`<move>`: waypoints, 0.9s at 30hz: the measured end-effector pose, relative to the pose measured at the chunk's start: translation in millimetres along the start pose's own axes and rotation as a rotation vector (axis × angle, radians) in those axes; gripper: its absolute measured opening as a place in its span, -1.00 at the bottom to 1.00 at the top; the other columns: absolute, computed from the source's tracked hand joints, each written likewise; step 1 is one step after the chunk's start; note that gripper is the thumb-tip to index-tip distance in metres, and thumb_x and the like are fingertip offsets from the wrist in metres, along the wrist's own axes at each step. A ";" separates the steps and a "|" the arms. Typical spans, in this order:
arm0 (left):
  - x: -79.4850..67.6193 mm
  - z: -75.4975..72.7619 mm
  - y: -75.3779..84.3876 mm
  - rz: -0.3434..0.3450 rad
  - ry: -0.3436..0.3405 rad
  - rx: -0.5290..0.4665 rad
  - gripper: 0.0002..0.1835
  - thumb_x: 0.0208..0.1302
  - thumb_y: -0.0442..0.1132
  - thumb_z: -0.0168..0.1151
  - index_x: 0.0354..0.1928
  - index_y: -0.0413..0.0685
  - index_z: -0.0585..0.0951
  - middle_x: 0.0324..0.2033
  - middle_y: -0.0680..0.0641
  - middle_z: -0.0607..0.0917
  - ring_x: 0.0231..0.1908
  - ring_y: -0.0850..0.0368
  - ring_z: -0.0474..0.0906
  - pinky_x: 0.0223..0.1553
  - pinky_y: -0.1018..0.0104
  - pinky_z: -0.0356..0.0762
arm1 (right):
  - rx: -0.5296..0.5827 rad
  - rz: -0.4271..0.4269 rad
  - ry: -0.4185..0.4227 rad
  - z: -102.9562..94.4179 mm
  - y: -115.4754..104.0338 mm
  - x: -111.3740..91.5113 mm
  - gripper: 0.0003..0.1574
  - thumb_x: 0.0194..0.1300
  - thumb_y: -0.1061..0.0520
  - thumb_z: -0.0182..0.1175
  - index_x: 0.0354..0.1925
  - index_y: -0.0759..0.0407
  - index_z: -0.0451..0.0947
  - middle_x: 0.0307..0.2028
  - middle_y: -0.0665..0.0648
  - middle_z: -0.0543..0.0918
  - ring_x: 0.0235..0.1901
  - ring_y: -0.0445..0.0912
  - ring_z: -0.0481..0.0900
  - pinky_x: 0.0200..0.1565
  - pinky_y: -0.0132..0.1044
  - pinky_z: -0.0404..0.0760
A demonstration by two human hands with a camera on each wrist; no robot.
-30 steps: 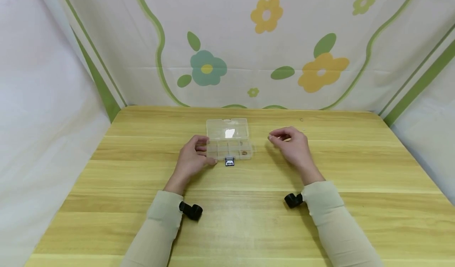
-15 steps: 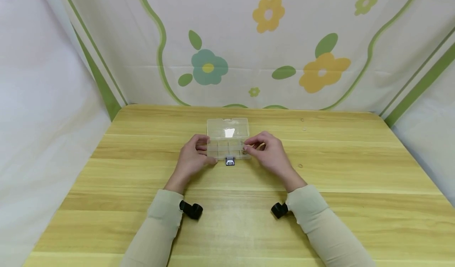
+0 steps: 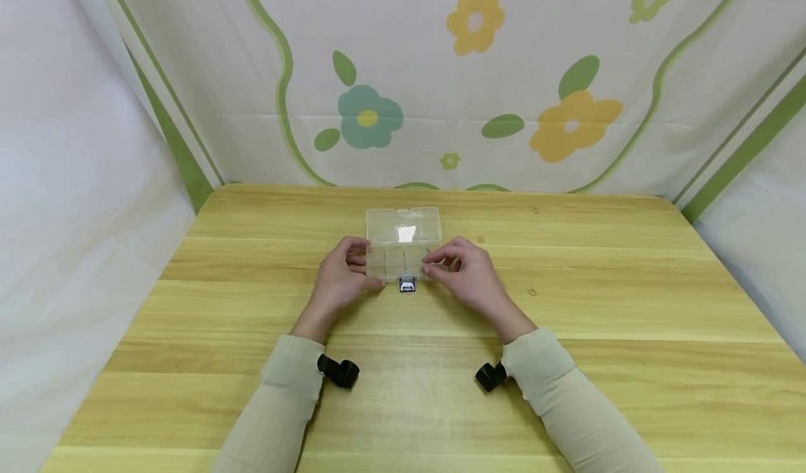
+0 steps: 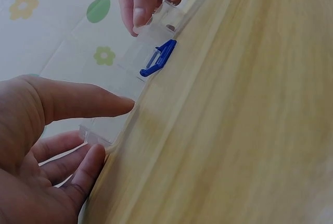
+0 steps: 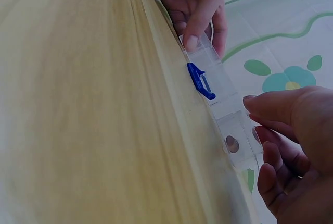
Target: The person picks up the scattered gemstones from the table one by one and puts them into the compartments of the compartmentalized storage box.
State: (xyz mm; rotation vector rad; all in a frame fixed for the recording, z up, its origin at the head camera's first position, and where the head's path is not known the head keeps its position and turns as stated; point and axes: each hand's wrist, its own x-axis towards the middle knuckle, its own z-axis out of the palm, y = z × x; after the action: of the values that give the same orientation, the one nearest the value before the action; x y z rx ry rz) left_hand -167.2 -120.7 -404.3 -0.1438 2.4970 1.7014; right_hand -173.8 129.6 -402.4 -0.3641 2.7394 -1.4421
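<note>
A clear plastic compartment box (image 3: 395, 259) stands with its lid (image 3: 387, 222) tipped back and its blue latch (image 3: 407, 284) at the front. My left hand (image 3: 340, 277) holds the box's left end, thumb at the front edge and fingers behind. Over the right-hand compartments is my right hand (image 3: 469, 273), its thumb and forefinger nearly together; whether something tiny is between them cannot be told. A small brownish round piece (image 5: 232, 144) lies in an end compartment in the right wrist view. Beside the right fingers shows another small rounded piece (image 5: 255, 134), partly hidden.
Small ring-like pieces lie on the wooden table (image 3: 403, 389) right of the box: one ring (image 3: 481, 239) close by, one ring (image 3: 532, 292) nearer me, and one ring (image 3: 536, 210) towards the back. A flowered curtain (image 3: 428, 74) hangs behind the table.
My right hand has moved left from beside the box to over its right compartments, uncovering small rings on the table. The left hand and the box have stayed put.
</note>
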 end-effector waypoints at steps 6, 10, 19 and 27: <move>0.0 0.5 0.1 0.002 -0.003 -0.001 -0.17 0.00 -0.47 0.62 0.38 -0.04 0.54 0.24 -0.15 0.63 0.12 -0.11 0.57 0.25 0.02 0.59 | -0.009 -0.009 0.002 0.0 0.7 -0.4 -0.87 0.38 0.07 0.50 -0.11 -0.04 0.85 -0.08 0.02 0.72 -0.17 -0.04 0.57 -0.10 -0.19 0.58; -0.4 0.4 0.0 0.001 -0.002 0.003 -0.17 0.01 -0.48 0.61 0.38 -0.05 0.53 0.25 -0.16 0.62 0.12 -0.11 0.57 0.25 0.02 0.59 | -0.008 -0.012 0.001 0.9 1.8 0.4 -0.88 0.37 0.07 0.50 -0.11 -0.05 0.85 -0.09 0.01 0.72 -0.17 -0.04 0.57 -0.10 -0.18 0.59; -1.0 0.9 0.7 0.004 -0.002 0.000 -0.16 0.00 -0.49 0.62 0.39 -0.05 0.52 0.26 -0.16 0.62 0.14 -0.12 0.58 0.26 0.00 0.60 | -0.013 -0.006 0.001 1.7 2.3 0.7 -0.88 0.37 0.07 0.50 -0.11 -0.03 0.85 -0.10 0.01 0.71 -0.17 -0.04 0.58 -0.08 -0.17 0.59; -1.4 1.8 1.3 0.003 0.003 0.009 -0.15 0.00 -0.50 0.61 0.39 -0.06 0.52 0.26 -0.18 0.63 0.14 -0.13 0.61 0.27 0.00 0.61 | -0.021 -0.001 -0.001 0.7 0.3 0.7 -0.87 0.37 0.08 0.50 -0.12 -0.01 0.85 -0.13 0.03 0.71 -0.18 -0.03 0.57 -0.10 -0.18 0.59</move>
State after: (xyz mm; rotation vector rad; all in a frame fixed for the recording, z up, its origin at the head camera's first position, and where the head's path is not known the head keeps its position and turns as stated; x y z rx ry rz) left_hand -165.9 -118.5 -403.5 -0.1423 2.5078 1.6918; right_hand -174.4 129.1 -403.0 -0.3677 2.7561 -1.4137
